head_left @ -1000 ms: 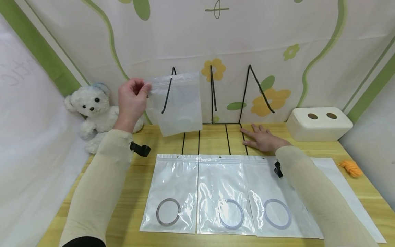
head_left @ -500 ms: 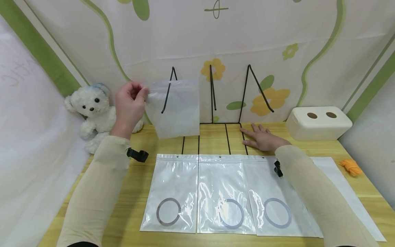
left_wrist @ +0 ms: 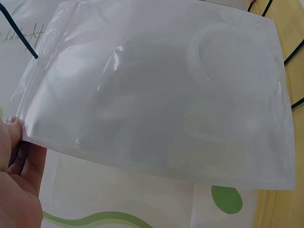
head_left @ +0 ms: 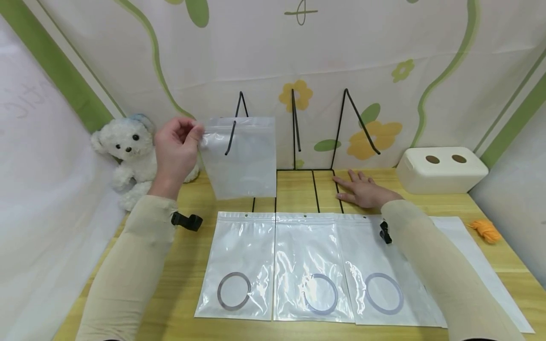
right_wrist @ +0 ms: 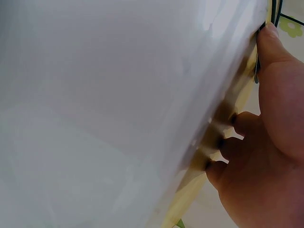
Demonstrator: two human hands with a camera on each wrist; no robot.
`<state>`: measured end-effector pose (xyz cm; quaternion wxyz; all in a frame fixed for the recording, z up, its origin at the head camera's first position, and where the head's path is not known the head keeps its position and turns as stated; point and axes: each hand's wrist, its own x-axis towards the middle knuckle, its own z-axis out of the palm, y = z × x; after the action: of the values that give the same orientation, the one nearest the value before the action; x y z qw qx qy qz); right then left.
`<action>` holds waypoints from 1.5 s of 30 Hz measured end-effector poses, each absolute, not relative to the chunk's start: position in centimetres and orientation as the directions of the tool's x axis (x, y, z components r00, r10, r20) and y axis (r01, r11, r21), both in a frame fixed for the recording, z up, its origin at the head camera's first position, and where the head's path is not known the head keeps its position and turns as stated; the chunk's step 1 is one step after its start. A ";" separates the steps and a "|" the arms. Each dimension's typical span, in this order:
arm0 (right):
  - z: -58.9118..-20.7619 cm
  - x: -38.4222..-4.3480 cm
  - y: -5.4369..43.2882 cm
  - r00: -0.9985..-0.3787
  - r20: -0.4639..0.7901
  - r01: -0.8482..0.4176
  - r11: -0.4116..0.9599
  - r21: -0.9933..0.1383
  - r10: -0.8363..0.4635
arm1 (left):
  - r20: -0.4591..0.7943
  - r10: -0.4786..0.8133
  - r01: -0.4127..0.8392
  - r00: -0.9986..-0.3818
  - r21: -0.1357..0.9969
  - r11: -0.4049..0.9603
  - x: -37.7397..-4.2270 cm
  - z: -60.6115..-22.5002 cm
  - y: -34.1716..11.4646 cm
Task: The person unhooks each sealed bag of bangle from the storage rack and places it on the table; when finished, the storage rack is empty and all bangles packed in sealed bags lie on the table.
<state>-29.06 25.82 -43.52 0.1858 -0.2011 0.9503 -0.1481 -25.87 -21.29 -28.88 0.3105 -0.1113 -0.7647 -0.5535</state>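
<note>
In the head view my left hand (head_left: 176,149) pinches the upper left corner of a clear zip-lock bag (head_left: 245,166). The bag hangs at the left arm of a black wire stand (head_left: 230,137). That arm's lower end shows in front of the bag, and a short bit at the bag's top edge is hidden. A faint pale ring shows inside the zip-lock bag (left_wrist: 142,104) in the left wrist view. My right hand (head_left: 362,191) rests on the table with fingers spread, touching the stand's base wire.
Three zip-lock bags, each with a ring inside, lie in a row: left (head_left: 247,246), middle (head_left: 294,255), right (head_left: 362,255). White sheet (head_left: 465,251) lies right. A teddy bear (head_left: 132,142), a white box (head_left: 441,177) and orange yarn (head_left: 486,231) stand around. A printed cloth (head_left: 341,42) hangs behind.
My left hand has moved down and slightly left with the zip-lock bag, whose top edge sits lower on the stand's left arm. The right hand has stayed put.
</note>
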 end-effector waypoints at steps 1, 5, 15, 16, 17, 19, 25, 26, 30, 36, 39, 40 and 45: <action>-43.5 -29.0 25.8 -0.850 -0.294 -0.326 0.875 -0.357 -0.437 | 0.605 -0.174 0.520 -0.777 0.772 0.365 -25.7 -28.9 -21.3; -43.4 -29.0 25.8 -0.852 -0.300 -0.314 0.877 -0.364 -0.430 | 0.624 -0.176 0.535 -0.762 0.759 0.372 -25.0 -29.0 -21.3; -43.5 -29.0 25.9 -0.848 -0.302 -0.319 0.874 -0.367 -0.436 | 0.647 -0.176 0.565 -0.742 0.744 0.356 -22.8 -29.5 -21.8; -43.5 -29.0 25.9 -0.848 -0.301 -0.319 0.873 -0.369 -0.436 | 0.652 -0.171 0.567 -0.738 0.738 0.366 -22.6 -29.5 -21.9; -43.5 -29.1 25.9 -0.848 -0.302 -0.318 0.873 -0.369 -0.436 | 0.657 -0.166 0.568 -0.735 0.732 0.377 -22.3 -29.5 -21.9; -43.5 -29.1 26.0 -0.848 -0.302 -0.319 0.874 -0.366 -0.436 | 0.672 -0.155 0.576 -0.725 0.713 0.400 -21.9 -29.6 -22.0; -43.7 -29.2 26.2 -0.850 -0.303 -0.318 0.878 -0.358 -0.432 | 0.691 -0.144 0.611 -0.708 0.702 0.366 -20.4 -29.5 -22.0; -43.7 -29.2 26.2 -0.850 -0.304 -0.317 0.878 -0.358 -0.431 | 0.694 -0.143 0.616 -0.705 0.701 0.360 -20.1 -29.5 -22.0; -43.9 -29.3 26.4 -0.850 -0.307 -0.315 0.880 -0.357 -0.428 | 0.693 -0.146 0.623 -0.706 0.706 0.337 -19.0 -29.5 -22.1; -44.0 -29.3 26.2 -0.850 -0.309 -0.309 0.880 -0.362 -0.426 | 0.699 -0.155 0.661 -0.698 0.712 0.237 -17.9 -29.5 -22.7; -43.9 -29.5 26.2 -0.849 -0.311 -0.311 0.880 -0.360 -0.427 | 0.720 -0.140 0.691 -0.680 0.693 0.206 -17.6 -29.5 -22.9; -44.0 -29.5 26.2 -0.848 -0.311 -0.312 0.879 -0.360 -0.429 | 0.726 -0.135 0.699 -0.675 0.687 0.199 -17.6 -29.6 -23.0; -44.1 -29.5 26.2 -0.849 -0.305 -0.317 0.878 -0.359 -0.431 | 0.726 -0.147 0.702 -0.671 0.687 0.188 -17.2 -29.5 -23.5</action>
<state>-29.53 26.21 -44.08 0.1913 -0.1969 0.9499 -0.1495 -17.17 -23.48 -29.46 0.3514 -0.2020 -0.6860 -0.6042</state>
